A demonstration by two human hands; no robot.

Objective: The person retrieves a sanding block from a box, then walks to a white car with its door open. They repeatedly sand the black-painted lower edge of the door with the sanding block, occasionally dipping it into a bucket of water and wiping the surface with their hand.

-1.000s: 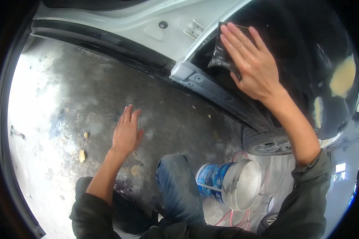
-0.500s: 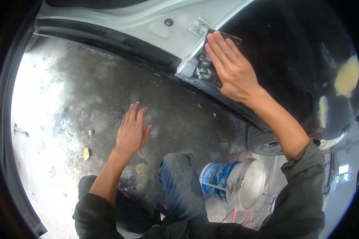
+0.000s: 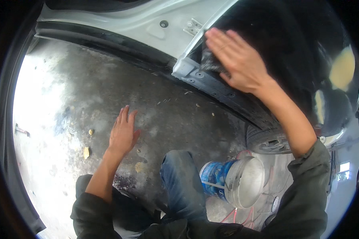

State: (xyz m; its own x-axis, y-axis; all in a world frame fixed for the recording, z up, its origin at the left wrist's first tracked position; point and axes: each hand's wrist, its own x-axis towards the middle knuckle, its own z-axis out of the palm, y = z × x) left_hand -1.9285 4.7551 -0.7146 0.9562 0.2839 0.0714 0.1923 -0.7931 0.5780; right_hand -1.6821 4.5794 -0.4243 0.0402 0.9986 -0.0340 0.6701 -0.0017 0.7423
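A black-painted car panel with a pale bare edge fills the upper right. My right hand lies flat on its left part, fingers stretched out together and thumb lower down. Beneath the fingers is a dark, dusty sheet of sandpaper, mostly covered by the hand and held against the panel. My left hand is held out over the concrete floor, empty, with its fingers partly spread. Two beige filler patches mark the right of the panel.
The white car body with its dark sill runs across the top. A blue and white bucket lies tipped beside my knee. Behind it are red hoses and a tyre. Small yellowish scraps dot the floor.
My right hand has shifted a little right over the panel, bringing the sandpaper along and baring more of the pale edge. My left hand has drifted slightly left.
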